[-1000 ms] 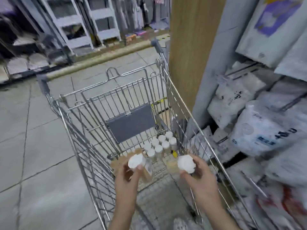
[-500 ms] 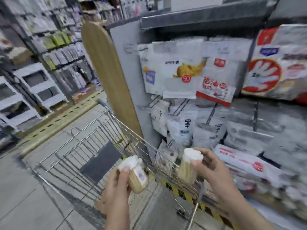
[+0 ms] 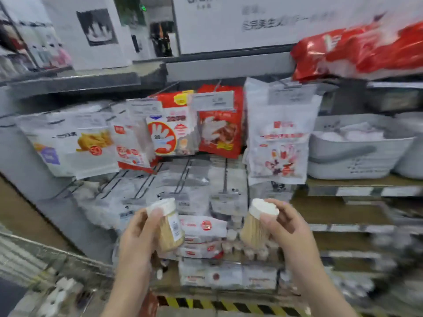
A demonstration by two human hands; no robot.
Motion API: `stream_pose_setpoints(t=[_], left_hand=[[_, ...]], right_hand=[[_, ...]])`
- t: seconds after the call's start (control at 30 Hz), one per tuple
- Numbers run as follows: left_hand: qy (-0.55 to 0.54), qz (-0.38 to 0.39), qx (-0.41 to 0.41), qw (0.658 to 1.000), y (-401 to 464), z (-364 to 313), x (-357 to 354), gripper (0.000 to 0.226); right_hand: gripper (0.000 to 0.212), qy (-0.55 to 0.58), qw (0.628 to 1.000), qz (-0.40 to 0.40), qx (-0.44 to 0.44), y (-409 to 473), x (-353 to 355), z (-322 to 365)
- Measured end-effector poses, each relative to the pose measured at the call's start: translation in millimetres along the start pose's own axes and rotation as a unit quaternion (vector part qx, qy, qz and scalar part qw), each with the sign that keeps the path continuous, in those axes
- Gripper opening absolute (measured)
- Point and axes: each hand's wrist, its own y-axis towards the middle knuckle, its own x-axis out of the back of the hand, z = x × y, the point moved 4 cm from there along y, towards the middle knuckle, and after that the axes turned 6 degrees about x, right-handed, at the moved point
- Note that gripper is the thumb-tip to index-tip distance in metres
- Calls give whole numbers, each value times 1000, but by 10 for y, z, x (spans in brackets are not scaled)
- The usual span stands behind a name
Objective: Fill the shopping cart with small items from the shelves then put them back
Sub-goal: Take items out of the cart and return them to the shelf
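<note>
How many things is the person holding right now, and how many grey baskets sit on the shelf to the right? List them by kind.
Toothpick jars in hand: 2, one in the left hand at, one in the right hand at
Grey baskets: 2, one whole, one cut off by the frame edge
Total: 4

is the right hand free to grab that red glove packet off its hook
Probably not as it stands: the right hand already holds a toothpick jar, though nothing blocks the way to the red glove packet.

clear plastic jars (image 3: 170, 229), glossy plastic packets (image 3: 278, 143)
</note>
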Motion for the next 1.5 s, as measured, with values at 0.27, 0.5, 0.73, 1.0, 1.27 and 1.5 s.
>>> stream_pose_setpoints(t=[0.27, 0.5, 0.73, 1.0, 1.27, 1.5], left_hand=[[21, 229, 42, 972, -814, 497, -2381, 28], [55, 367, 42, 928, -1463, 696, -3735, 21], [86, 443, 57, 891, -1848, 913, -4945, 13], [80, 532, 89, 838, -2386, 1134, -6428, 34], [87, 598, 21, 797, -2764, 1157, -7846, 30], [78, 587, -20, 806, -2895, 1151, -8697, 34]], right_hand=[[17, -36, 981, -190, 12, -247, 2393, 351], [20, -24, 950, -309, 32, -630, 3633, 580], [35, -10, 916, -399, 46, -750, 4586, 679], [45, -33, 894, -444, 57, -305, 5858, 889], [44, -66, 878, -466, 86, 161, 6972, 1240], [47, -53, 890, -443, 89, 589, 7682, 1291]])
